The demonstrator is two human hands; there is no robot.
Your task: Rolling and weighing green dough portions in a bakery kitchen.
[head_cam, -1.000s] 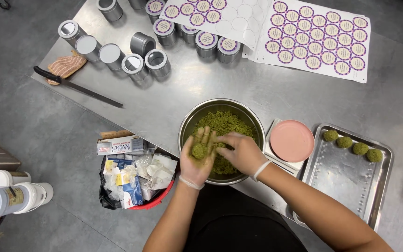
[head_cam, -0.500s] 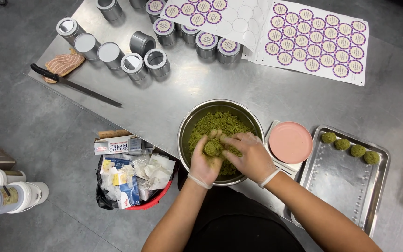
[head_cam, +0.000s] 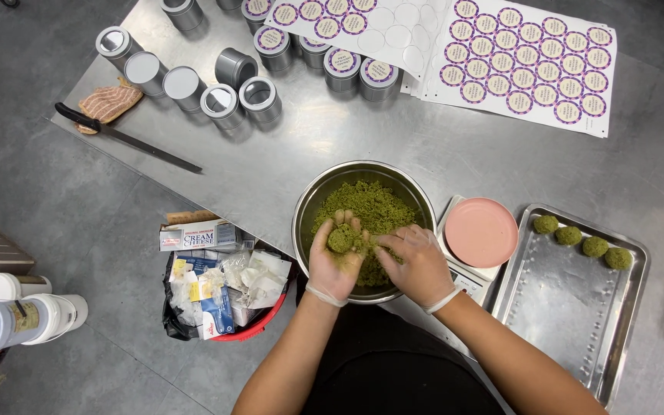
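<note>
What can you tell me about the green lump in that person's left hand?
The green lump is a rough, crumbly ball, matte and moss-coloured like the loose mixture in the steel bowl under it. It sits in the gloved left hand, whose fingers curl around it, just above the bowl's near side. The right hand rests beside it in the mixture.

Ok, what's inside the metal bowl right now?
The metal bowl holds green crumbly mix. The left hand cups a lump of it; the right hand rests in the mix. The bowl's bottom is covered.
</note>
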